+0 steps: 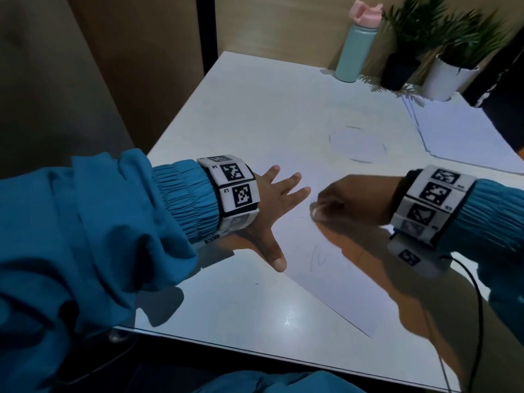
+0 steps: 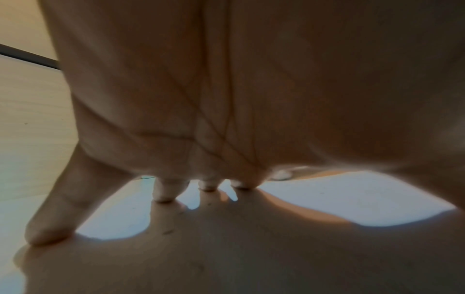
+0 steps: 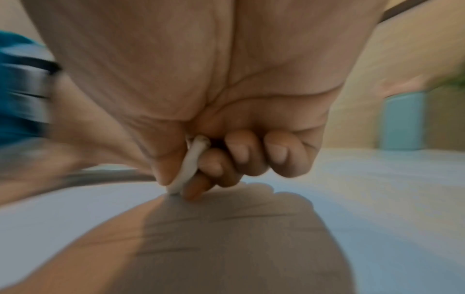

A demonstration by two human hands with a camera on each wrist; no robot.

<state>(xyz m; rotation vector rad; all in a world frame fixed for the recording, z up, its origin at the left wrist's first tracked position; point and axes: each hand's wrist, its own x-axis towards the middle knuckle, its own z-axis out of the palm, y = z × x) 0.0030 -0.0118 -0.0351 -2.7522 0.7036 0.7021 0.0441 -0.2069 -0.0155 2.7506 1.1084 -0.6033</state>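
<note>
A white paper sheet [image 1: 300,143] lies on the table, with a faint pencilled circle [image 1: 357,143] and a small scribble [image 1: 317,258] on it. My left hand [image 1: 279,205] lies flat on the sheet, its fingers spread and pressing down; the left wrist view shows the fingertips [image 2: 163,196] touching the paper [image 2: 352,199]. To its right, my right hand [image 1: 340,199] is curled, pinching a small white flat piece [image 3: 190,165], possibly an eraser. The lower end of that piece touches the paper [image 3: 75,208]. The right wrist view is blurred by motion.
A teal bottle with a pink lid [image 1: 357,41] stands at the table's far edge, beside a black-potted plant [image 1: 399,70] and a white-potted plant [image 1: 448,80]. More paper sheets [image 1: 459,134] lie at the right. A black cable [image 1: 479,307] hangs from my right wrist. The white table [image 1: 241,307] ends near me.
</note>
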